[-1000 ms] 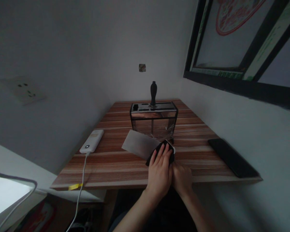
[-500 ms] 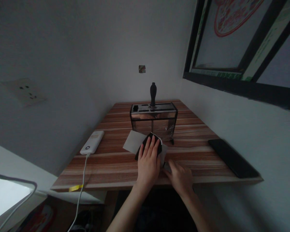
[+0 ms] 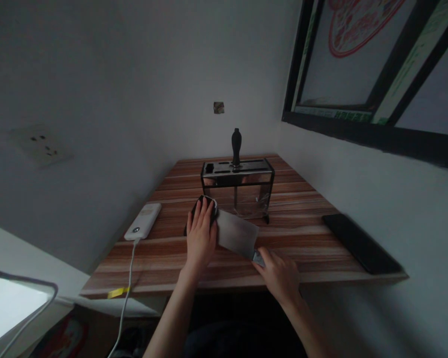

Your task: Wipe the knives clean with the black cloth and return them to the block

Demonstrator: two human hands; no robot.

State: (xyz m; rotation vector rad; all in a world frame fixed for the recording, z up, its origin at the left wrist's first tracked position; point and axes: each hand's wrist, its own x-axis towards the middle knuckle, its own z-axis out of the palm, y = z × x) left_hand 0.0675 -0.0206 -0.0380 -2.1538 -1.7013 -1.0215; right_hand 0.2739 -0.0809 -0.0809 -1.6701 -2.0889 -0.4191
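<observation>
A cleaver lies at a slant near the middle of the table, its broad grey blade (image 3: 237, 232) showing. My right hand (image 3: 278, 273) is wrapped around the cleaver's metallic handle (image 3: 259, 257). Beyond the blade's left end, my left hand (image 3: 200, 231) rests on a folded black cloth (image 3: 208, 200) with a white edge. Its fingers stretch over the cloth, and the thumb side is close to the blade. Just behind stands a clear-sided knife block (image 3: 252, 199), with one black-handled tool (image 3: 236, 145) upright in its top slot.
A white power bank (image 3: 144, 221) with a white cable (image 3: 130, 273) lies at the table's left. Toward the right edge is a flat black phone-like slab (image 3: 362, 243). Yellow tape (image 3: 117, 293) sticks to the front edge. Walls bound the table (image 3: 164, 258) on both sides.
My left hand has slid leftward with the black cloth, off the middle of the cleaver's blade, uncovering it. My right hand stays by the handle, and the blade has shifted and turned slightly.
</observation>
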